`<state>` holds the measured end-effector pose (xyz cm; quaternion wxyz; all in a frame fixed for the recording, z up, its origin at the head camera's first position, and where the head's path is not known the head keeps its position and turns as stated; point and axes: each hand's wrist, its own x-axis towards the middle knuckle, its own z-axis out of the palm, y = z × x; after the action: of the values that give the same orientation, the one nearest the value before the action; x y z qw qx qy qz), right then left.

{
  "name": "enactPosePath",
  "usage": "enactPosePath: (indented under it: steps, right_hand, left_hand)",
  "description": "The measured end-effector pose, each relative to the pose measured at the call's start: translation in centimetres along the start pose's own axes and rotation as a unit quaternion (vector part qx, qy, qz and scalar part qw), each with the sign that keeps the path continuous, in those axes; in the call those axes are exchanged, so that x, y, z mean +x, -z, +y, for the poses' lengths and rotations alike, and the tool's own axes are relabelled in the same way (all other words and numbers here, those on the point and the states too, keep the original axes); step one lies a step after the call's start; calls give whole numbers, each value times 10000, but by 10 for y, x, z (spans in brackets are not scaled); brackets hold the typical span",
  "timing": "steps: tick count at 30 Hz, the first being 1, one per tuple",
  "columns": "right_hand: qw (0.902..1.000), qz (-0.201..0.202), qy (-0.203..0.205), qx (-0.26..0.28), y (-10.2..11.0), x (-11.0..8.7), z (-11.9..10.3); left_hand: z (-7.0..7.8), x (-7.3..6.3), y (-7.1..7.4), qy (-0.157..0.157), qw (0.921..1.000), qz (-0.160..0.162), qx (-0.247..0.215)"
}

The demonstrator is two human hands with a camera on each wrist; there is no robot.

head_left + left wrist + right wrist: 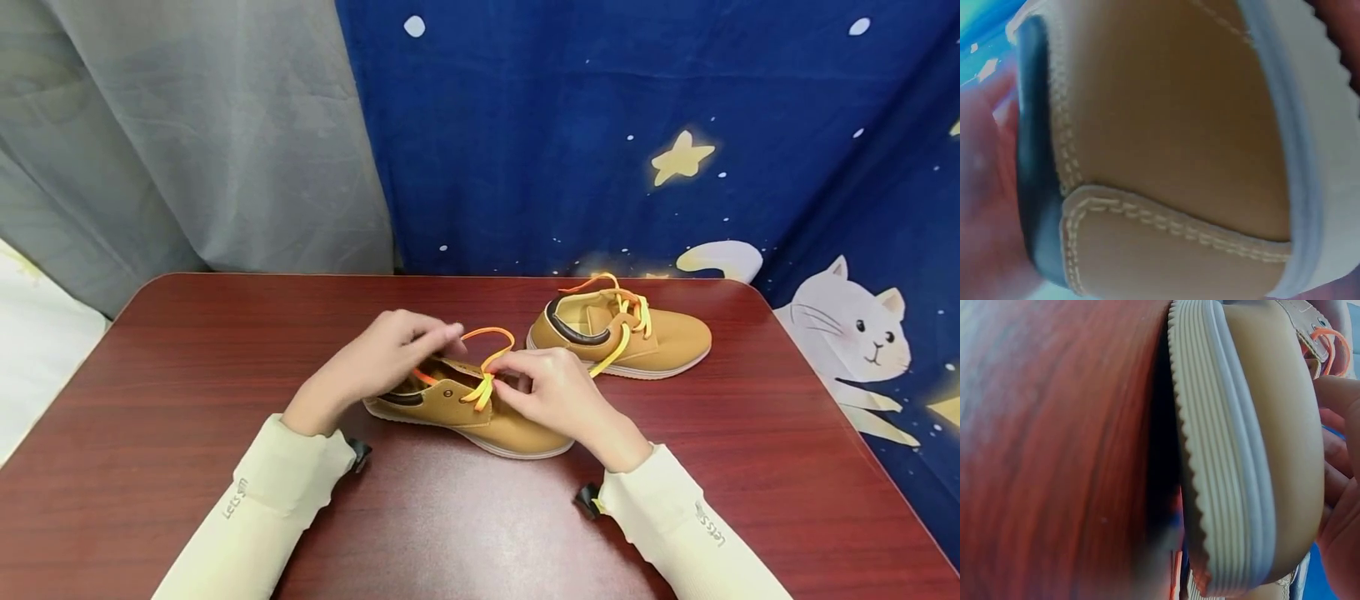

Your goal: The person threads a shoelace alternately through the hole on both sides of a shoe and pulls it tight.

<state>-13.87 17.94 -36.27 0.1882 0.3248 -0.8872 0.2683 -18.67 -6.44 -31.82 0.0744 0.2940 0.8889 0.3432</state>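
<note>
A tan shoe [517, 425] with a dark padded collar stands on the table, toe to the right. At its eyelets, my right hand [558, 396] pinches an orange-yellow shoelace [483, 387] between thumb and fingers. The lace arcs up from there toward my left hand [382, 358], which hovers over the heel opening with thumb and forefinger close together. Whether they grip the lace is hidden. The left wrist view shows the shoe's side [1172, 125] close up, with blurred fingers beyond the collar. The sole [1229, 456] fills the middle of the right wrist view.
Behind and to the right stands a second tan shoe [675, 337], with a similar lace [622, 346] trailing loose. Both rest on a reddish-brown wooden table [225, 333]. Grey and blue patterned curtains [525, 150] hang beyond its far edge.
</note>
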Motion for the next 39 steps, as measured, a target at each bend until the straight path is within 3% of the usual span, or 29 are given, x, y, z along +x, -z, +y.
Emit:
enactPosePath:
  steps: [3,7,12,16,19,22,26,30,34,39]
  right_hand:
    - [9999,16,80,-87,-1,0,0]
    - [9998,15,172,-66,-3,0,-2]
    - [9995,155,246,-135,-4,0,-2]
    - [9992,168,299,-195,-5,1,-3]
    - [9989,168,358,-244,-6,2,-4]
    - [9986,186,397,-278,-5,4,-4]
    - [9987,169,407,-264,-4,4,-3]
    - [9989,150,385,-235,-4,2,-3]
    - [9989,145,373,-224,-4,-1,-3]
    - [9986,147,419,-296,-4,-1,-3]
  left_hand:
    - [-3,4,0,525,9970,368,424]
    - [-2,13,-2,1092,9892,203,953]
    - [1,38,6,1357,9773,-634,1500]
    - [-1,57,12,1345,9596,-1637,1850]
    - [-3,66,14,1269,9464,-2193,2003]
    - [-1,72,12,1216,9343,-2551,2175]
    - [3,79,6,1321,9222,-2677,2458]
    - [2,84,-4,1441,9212,-2401,2704]
    - [-2,87,-14,1437,9309,-2092,2626]
    - [-8,88,-21,1365,9416,-1955,2378]
